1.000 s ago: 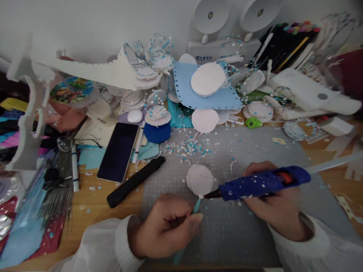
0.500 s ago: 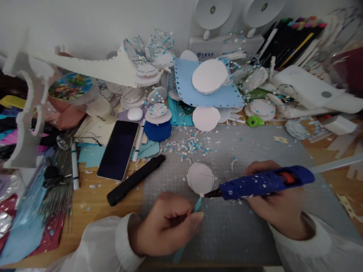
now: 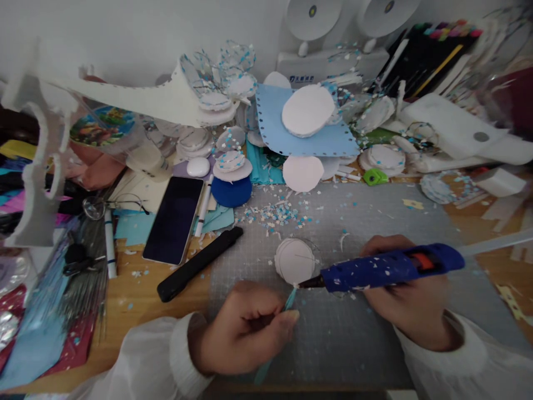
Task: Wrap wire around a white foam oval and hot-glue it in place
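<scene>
My left hand (image 3: 250, 330) pinches a thin teal paper strip (image 3: 290, 299) between thumb and fingers, its tail hanging below the hand. In my right hand (image 3: 410, 300) is a blue glue gun (image 3: 370, 270), held sideways with a white glue stick (image 3: 499, 243) out of its back end. The dark nozzle (image 3: 311, 282) meets the strip's upper tip, or is very near it. Just behind that tip lies a round white paper disc (image 3: 295, 261) with a thin wire loop around it.
A grey cutting mat (image 3: 333, 350) lies under the hands. Tiny blue and white confetti (image 3: 277, 215) is scattered behind the disc. To the left are a black bar-shaped tool (image 3: 200, 264) and a phone (image 3: 174, 220). Stacked paper discs (image 3: 231, 166) and light blue card (image 3: 275, 122) crowd the back.
Almost nothing differs. Both hands keep their hold, and the glue gun has shifted very slightly at the strip's tip.
</scene>
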